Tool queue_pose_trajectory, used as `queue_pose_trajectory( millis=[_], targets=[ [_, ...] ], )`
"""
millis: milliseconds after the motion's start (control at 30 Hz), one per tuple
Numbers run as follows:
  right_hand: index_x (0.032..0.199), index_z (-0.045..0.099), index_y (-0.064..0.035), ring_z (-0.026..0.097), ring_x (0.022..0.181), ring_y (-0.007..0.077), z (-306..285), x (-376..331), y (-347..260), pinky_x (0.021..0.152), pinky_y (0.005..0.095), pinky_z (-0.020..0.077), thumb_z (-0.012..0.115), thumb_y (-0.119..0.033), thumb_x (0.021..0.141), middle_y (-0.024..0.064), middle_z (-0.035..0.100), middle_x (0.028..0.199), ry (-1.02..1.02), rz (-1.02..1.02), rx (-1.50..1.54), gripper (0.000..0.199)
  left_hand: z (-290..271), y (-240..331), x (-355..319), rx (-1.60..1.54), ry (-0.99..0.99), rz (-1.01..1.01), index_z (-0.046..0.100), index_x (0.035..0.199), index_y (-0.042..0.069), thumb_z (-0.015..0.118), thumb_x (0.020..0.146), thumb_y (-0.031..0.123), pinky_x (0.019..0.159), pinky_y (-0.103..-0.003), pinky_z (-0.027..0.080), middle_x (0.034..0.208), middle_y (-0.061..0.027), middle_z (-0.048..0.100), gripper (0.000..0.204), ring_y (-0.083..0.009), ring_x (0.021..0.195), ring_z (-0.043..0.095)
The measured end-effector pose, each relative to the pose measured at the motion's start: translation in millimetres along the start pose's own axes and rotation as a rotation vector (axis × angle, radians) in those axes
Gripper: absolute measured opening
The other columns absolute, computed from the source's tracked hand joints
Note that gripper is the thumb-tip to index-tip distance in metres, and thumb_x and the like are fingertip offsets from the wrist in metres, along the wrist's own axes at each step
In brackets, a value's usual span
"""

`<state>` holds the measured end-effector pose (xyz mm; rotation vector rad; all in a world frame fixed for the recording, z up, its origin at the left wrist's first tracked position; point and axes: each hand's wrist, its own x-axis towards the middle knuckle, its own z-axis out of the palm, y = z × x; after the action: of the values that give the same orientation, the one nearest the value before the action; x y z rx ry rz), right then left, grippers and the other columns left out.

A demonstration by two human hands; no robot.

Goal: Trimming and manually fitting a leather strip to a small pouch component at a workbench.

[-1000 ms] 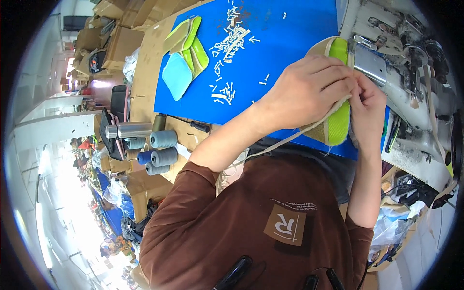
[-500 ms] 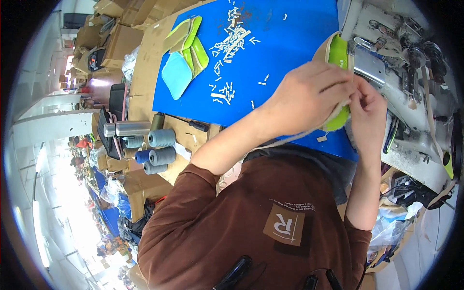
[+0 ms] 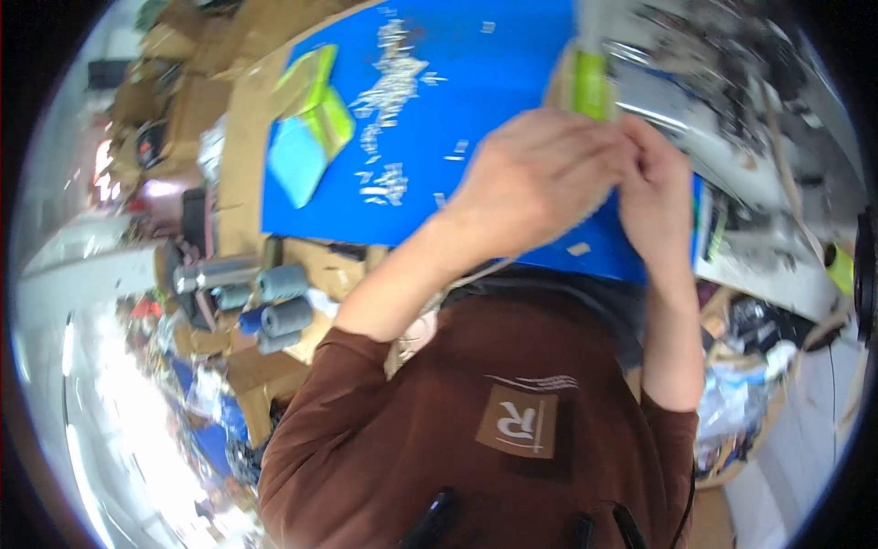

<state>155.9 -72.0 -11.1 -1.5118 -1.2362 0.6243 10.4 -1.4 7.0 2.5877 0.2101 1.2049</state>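
Next to the machine, a lime-green fabric piece (image 3: 592, 87) with a pale border shows above my knuckles; the rest is hidden behind my hands. My left hand (image 3: 544, 174) is closed over its near part, back of the hand up. My right hand (image 3: 657, 197) is closed too, its fingertips meeting the left ones. What the right fingers pinch is hidden and blurred. A thin cream strip (image 3: 494, 269) trails from under my left hand toward my lap. Another stack of green and tan fabric pieces (image 3: 327, 114), with a light blue piece (image 3: 297, 163), lies on the blue tabletop (image 3: 503, 78).
A grey sewing machine (image 3: 649, 114) stands close on the right. Small white scraps (image 3: 393, 87) are strewn over the blue top. Thread cones (image 3: 285, 316) and a metal flask (image 3: 218, 273) stand at the left. Cardboard boxes (image 3: 197, 114) are piled beyond.
The whole view has shifted and blurred. My hands have come closer together, and less of the green piece shows below them. The fabric stack stays on the tabletop.
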Motion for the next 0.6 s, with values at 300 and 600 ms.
queue_pose_trajectory(
  millis=[300,600],
  targets=[
    [0.098,0.060,-0.0019,0.058,0.074,0.0074,7.2,-58.4,0.3,0.065,0.0245,0.0483,0.046,-0.027,0.104,0.0023,0.063,0.085,-0.225,0.432,0.887,0.030,-17.0,54.5,-59.5,0.092,-0.224,-0.028,0.071,0.097,0.001,0.077,0.074,0.014,0.086,-0.039,0.055,0.109,-0.0118,0.069,0.027,-0.0291,0.106,0.065],
    [0.112,0.055,0.0019,0.066,0.076,0.0133,12.7,-73.8,-24.1,0.069,0.0240,0.0531,0.046,-0.020,0.104,0.0094,0.067,0.083,-0.261,0.399,0.843,0.025,-53.9,65.9,-137.0,0.061,-0.327,0.109,0.065,0.112,0.004,0.071,0.081,0.012,0.089,-0.038,0.054,0.123,-0.0149,0.061,0.033,-0.0312,0.110,0.062]
  ],
)
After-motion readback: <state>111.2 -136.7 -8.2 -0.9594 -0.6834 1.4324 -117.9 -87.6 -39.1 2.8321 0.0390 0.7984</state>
